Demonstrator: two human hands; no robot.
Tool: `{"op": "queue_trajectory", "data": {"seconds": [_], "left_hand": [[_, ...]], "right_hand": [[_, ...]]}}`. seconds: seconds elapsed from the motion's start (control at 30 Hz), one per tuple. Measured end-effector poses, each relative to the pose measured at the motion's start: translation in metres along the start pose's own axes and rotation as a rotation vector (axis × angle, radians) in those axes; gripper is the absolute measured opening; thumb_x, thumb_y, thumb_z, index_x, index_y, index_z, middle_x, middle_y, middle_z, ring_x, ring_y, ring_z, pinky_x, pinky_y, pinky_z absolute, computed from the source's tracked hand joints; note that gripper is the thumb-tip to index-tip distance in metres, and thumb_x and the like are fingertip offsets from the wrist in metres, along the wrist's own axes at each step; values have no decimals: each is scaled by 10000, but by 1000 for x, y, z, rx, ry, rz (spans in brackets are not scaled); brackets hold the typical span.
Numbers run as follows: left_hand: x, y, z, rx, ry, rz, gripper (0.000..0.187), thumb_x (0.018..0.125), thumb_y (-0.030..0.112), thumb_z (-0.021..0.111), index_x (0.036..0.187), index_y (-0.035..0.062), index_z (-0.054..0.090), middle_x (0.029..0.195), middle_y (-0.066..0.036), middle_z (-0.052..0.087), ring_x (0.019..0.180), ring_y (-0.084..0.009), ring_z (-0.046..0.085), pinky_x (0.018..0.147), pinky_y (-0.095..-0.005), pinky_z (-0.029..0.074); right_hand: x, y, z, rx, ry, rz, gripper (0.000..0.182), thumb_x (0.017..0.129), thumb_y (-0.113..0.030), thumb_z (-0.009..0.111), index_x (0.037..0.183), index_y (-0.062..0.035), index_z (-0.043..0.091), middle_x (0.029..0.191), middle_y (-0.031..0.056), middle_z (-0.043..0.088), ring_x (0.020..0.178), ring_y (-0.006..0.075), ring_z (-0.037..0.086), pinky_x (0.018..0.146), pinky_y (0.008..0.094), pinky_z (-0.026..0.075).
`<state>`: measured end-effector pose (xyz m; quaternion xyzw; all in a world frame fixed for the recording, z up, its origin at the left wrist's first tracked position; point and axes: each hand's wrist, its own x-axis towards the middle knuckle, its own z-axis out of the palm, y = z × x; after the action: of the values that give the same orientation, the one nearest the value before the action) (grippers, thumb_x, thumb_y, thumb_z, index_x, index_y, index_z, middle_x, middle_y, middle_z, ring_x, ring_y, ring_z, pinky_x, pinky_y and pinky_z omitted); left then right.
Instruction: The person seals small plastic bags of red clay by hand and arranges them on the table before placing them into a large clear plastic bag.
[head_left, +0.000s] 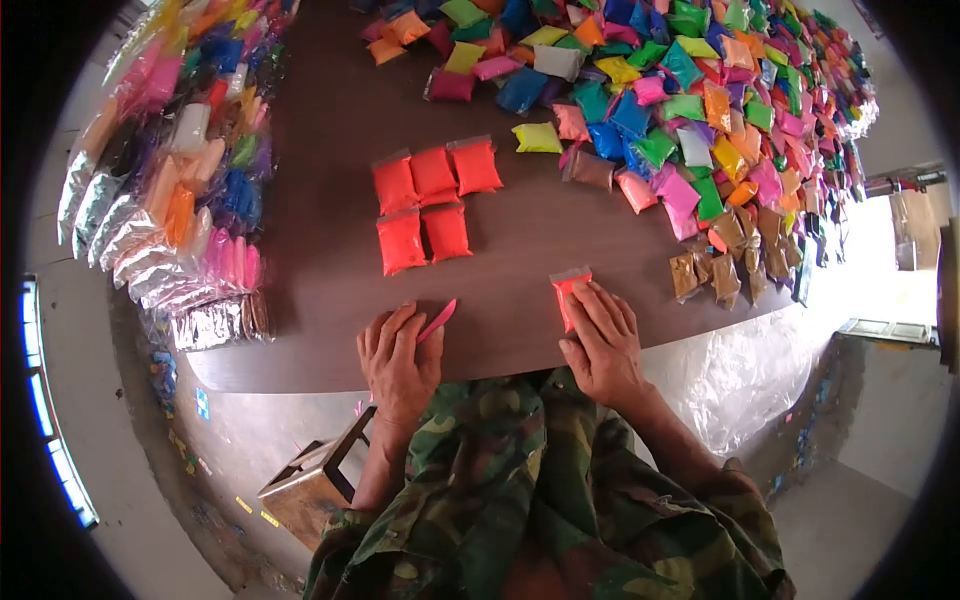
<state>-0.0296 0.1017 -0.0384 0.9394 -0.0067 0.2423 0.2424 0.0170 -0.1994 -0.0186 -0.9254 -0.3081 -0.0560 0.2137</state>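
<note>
My left hand (400,362) rests at the table's near edge, closed around a small pink plastic clay knife (437,320) that sticks out between thumb and fingers. To the right, my right hand (604,345) has its fingers over a red clay packet (564,292), with the thumb by its lower end; part of the packet is hidden under the fingers. Beyond my hands lie several more red packets in two rows, among them a front left packet (402,242) and a back right packet (475,165).
A big heap of small colored packets (650,120) covers the back and right of the dark table (320,300). Brown packets (735,250) lie at its near right side. Bundles of larger clear bags (190,190) line the left edge. A wooden stool (315,480) stands below left.
</note>
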Motion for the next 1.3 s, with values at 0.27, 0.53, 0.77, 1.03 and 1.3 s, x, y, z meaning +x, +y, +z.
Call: {"op": "queue_trajectory", "data": {"seconds": [0.27,0.53,0.77,1.03,1.3], "left_hand": [[-1,2,-2,5,13,-18,263,845,137,830,1061,31,723,1195,-102,718,1091,-326,656,941,-448,491],[-2,-1,-2,12,24,-4,286,841,170,839,1069,52,712,1207,-79,705,1084,-304,654,920,-441,483],[0,0,-4,-24,26,-34,279,826,140,834,1056,37,716,1185,-92,721,1081,-312,660,923,-437,489],[2,0,-5,-36,35,-40,269,823,143,839,1040,40,720,1176,-91,722,1052,-304,670,890,-426,492],[3,-1,-4,-43,31,-51,277,803,122,846,1041,43,728,1181,-92,725,1042,-308,673,900,-428,494]], "right_hand": [[-1,4,5,59,184,81,469,862,-38,768,1319,3,666,1412,156,614,1280,361,616,1057,501,493],[37,-6,8,132,356,41,407,865,-25,787,1264,0,712,1296,149,710,1120,334,718,933,403,591],[103,-45,25,167,327,-113,414,847,-25,802,1251,-7,713,1319,137,693,1092,305,729,843,387,594],[140,-49,60,140,283,-197,419,858,-34,762,1269,3,688,1365,140,644,1132,315,691,917,416,570],[147,-55,69,114,301,-168,393,874,-72,760,1255,2,697,1366,130,643,1152,314,683,932,423,564]]}}
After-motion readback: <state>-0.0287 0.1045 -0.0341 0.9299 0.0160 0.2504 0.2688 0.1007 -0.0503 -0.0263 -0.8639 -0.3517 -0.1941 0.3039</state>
